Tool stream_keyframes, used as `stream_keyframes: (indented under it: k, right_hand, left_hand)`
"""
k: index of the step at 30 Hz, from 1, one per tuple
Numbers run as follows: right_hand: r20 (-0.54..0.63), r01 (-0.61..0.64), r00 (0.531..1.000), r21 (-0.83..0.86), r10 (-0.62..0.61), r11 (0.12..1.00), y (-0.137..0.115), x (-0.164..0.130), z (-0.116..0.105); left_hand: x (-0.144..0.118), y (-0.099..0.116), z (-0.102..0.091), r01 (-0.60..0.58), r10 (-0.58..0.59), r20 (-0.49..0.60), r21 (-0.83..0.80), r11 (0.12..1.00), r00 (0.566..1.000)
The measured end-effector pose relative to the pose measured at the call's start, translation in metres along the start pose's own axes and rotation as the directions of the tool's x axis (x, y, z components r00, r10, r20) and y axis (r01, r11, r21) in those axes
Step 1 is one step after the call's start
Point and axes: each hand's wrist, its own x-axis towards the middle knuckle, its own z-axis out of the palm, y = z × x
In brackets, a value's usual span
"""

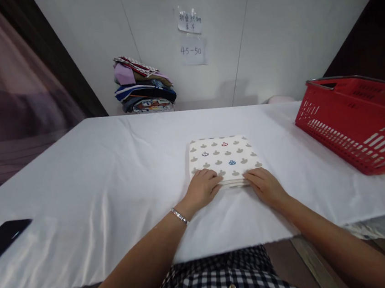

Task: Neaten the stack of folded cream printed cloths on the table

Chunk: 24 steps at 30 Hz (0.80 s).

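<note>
A folded cloth (221, 155), white with grey, red and blue printed motifs, lies flat in a neat rectangle on the white-covered table (111, 157). Several layers show along its near edge. My left hand (204, 186) grips its near left corner, fingers curled on top and thumb by the front edge. At the near right corner, my right hand (263, 184) holds the same cloth, its fingers bent over the edge. The undersides of both hands are hidden. A silver bracelet (180, 216) circles my left wrist.
A red plastic basket (355, 122) stands on the table at the right. A pile of folded fabrics (145, 87) rises at the back left by the wall. A black phone-like object (5, 239) lies near the left edge. Paper notes (192, 50) hang on the wall.
</note>
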Motion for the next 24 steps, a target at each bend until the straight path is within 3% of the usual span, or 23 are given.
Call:
stream_keyframes:
  k: [4, 7, 10, 12, 15, 18, 21, 24]
  right_hand:
    - [-0.019, -0.091, 0.995, 0.116, 0.094, 0.989, -0.009, -0.004, 0.000]
    - [-0.017, -0.219, 0.973, 0.246, 0.230, 0.944, -0.007, 0.001, -0.004]
    - [-0.088, -0.369, 0.905, 0.323, 0.415, 0.872, 0.010, 0.013, -0.007]
    - [-0.085, -0.493, 0.837, 0.311, 0.541, 0.812, 0.025, 0.023, -0.007]
    - [0.099, -0.724, 0.675, 0.275, 0.731, 0.632, 0.044, 0.038, -0.006]
    - [0.291, -0.853, 0.514, 0.270, 0.807, 0.447, 0.051, 0.050, -0.006]
    - [0.356, -0.892, 0.438, 0.286, 0.826, 0.350, 0.048, 0.060, -0.007]
    - [0.395, -0.896, 0.414, 0.337, 0.820, 0.290, 0.042, 0.063, -0.008]
  left_hand:
    - [-0.001, 0.001, -0.001, -0.003, 0.003, -0.005, -0.002, 1.000, 1.000]
    - [-0.001, 0.004, -0.004, 0.008, -0.009, -0.021, -0.027, 1.000, 1.000]
    - [-0.002, 0.004, -0.006, 0.028, -0.038, -0.074, -0.133, 0.991, 0.997]
    - [-0.003, -0.001, -0.006, 0.079, -0.123, -0.172, -0.241, 0.967, 0.977]
    - [-0.004, -0.016, -0.004, 0.213, -0.348, -0.344, -0.373, 0.903, 0.872]
    - [-0.006, -0.033, -0.001, 0.428, -0.569, -0.320, -0.414, 0.803, 0.757]
    - [-0.007, -0.042, 0.001, 0.611, -0.717, -0.167, -0.415, 0.674, 0.677]
    - [-0.006, -0.042, 0.000, 0.652, -0.760, -0.077, -0.464, 0.600, 0.645]
